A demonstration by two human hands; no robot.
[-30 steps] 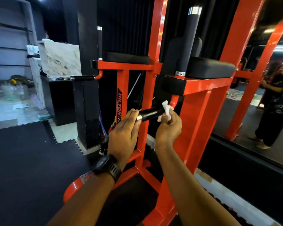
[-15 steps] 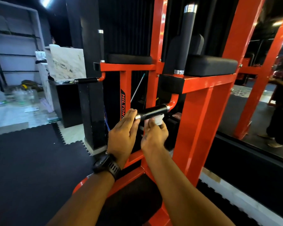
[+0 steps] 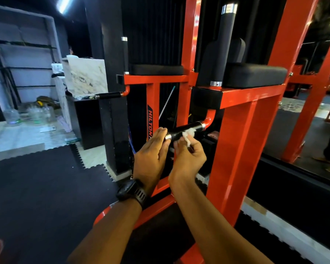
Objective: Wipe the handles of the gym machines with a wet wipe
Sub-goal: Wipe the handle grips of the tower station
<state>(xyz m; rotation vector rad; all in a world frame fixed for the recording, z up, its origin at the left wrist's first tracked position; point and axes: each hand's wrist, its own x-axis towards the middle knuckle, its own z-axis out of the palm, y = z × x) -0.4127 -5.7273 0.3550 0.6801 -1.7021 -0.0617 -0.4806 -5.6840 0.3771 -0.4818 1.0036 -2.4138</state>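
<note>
Your right hand [image 3: 189, 159] pinches the wipe [image 3: 188, 137] in curled fingers, pressing it on the black handle [image 3: 177, 132] at the frame's centre. Your left hand [image 3: 152, 155], fingers straight, touches the handle's free end.

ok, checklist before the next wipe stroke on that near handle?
1. Wipe gripped: right hand pinches the wet wipe. ok
2. Wipe on target: it touches the near handle about mid-grip. ok
3. Handle steadied: left hand, fingers straight, rests against the chrome end cap. ok
4. Path along the grip toward the orange bend: nothing on it. ok
5. Back of the grip wiped: hidden from this view. cannot tell
6. Far handle and upright grip wiped: no hand on either. cannot tell
</note>
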